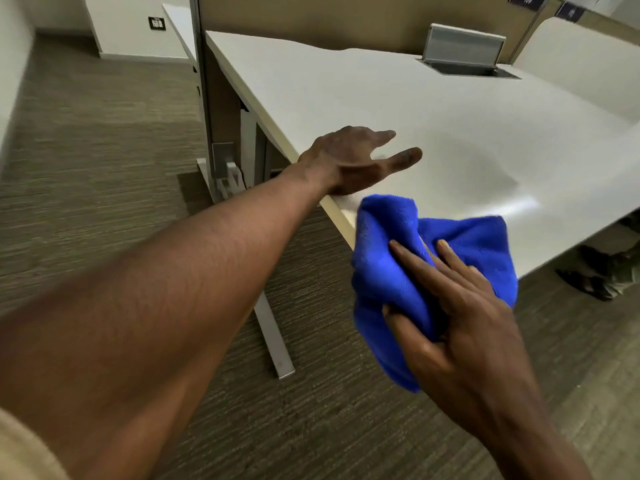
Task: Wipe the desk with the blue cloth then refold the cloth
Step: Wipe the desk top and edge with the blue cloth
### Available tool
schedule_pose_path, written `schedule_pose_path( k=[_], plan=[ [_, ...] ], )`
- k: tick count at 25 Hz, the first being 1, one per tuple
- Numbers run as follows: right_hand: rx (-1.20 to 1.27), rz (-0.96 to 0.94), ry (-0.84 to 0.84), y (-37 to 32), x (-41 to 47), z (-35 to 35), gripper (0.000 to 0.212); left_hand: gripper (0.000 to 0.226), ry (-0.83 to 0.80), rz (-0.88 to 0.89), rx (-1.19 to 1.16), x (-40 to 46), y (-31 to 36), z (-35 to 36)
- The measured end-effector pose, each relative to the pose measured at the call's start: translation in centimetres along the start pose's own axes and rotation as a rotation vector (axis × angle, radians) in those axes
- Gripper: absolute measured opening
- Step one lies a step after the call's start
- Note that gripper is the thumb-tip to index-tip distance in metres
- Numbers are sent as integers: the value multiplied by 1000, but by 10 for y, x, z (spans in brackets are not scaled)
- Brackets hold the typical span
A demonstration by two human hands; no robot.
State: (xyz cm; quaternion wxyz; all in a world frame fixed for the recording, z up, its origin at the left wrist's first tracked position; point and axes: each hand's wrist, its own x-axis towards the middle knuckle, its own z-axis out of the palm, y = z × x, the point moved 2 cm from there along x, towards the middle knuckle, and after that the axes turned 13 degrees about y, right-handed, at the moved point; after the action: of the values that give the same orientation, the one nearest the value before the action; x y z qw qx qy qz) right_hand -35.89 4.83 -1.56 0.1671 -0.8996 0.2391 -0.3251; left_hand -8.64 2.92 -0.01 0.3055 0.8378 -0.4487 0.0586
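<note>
The blue cloth (pixel 388 271) is bunched and hangs at the near left corner of the white desk (pixel 398 109), partly over the edge. My right hand (pixel 453 306) grips it, thumb under a fold and fingers laid across the top. My left hand (pixel 349 161) reaches out over the desk's left edge, fingers straight and spread, holding nothing; its heel seems to rest on the edge.
A raised grey cable-box lid (pixel 464 46) stands at the desk's back right, before a tan partition (pixel 311 15). Metal desk legs (pixel 273 341) stand on the carpet below. A sandalled foot (pixel 585 282) shows under the desk's right side.
</note>
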Motion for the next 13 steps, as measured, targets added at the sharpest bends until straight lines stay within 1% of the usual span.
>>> schedule_pose_path(
  k=[3, 4, 8, 10, 13],
  plan=[
    [-185, -21, 6, -4, -2, -5, 69, 100, -14, 18, 1, 0, 0, 2],
    [-243, -17, -22, -9, 3, -2, 71, 101, -17, 27, 1, 2, 0, 3],
    [-500, 34, -301, -29, 39, 28, 79, 102, -9, 50, 6, 3, 0, 3],
    [-543, 73, -346, -31, 47, 33, 80, 101, 11, 52, 0, 3, 1, 2],
    [-557, 31, -333, -24, 31, 26, 75, 98, 18, 57, -1, 2, 1, 1]
  ],
)
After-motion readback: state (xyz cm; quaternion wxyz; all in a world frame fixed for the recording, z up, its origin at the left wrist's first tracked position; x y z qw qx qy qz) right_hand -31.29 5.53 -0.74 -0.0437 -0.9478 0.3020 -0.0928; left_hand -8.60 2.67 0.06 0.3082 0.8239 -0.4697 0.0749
